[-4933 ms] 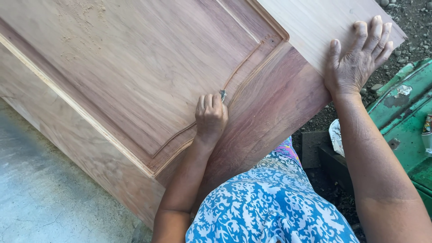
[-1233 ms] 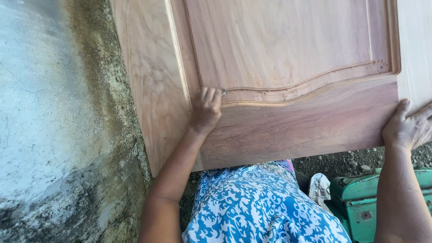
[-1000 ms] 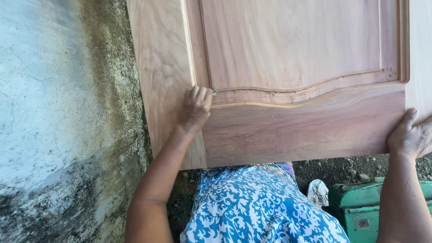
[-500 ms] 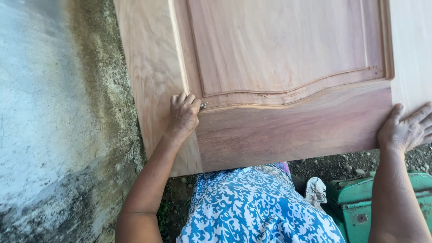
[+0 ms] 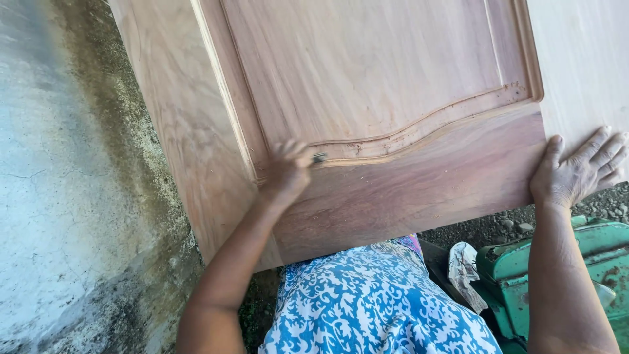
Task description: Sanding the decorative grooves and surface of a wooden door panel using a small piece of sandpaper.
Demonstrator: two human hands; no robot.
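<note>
A large bare wooden door panel (image 5: 393, 78) with a raised, curved moulding lies across my lap. My left hand (image 5: 287, 172) is closed around a small metal scraping tool (image 5: 320, 157), whose tip rests in the curved groove near the panel's left corner. The hand is blurred by motion. My right hand (image 5: 580, 172) lies flat, fingers spread, on the lower right corner of the panel, where the reddish bottom rail meets the pale right stile.
A stained grey concrete surface (image 5: 72, 196) lies to the left. Dark gravel ground (image 5: 498, 229) shows under the panel. A green metal box (image 5: 563, 275) sits at the lower right, with a crumpled white rag (image 5: 464, 265) beside it. Blue and white patterned cloth (image 5: 380, 301) covers my lap.
My left hand has slid with the tool along the curved groove, first leftward to the corner, now a little back to the right. The right hand's fingers have spread flatter on the panel.
</note>
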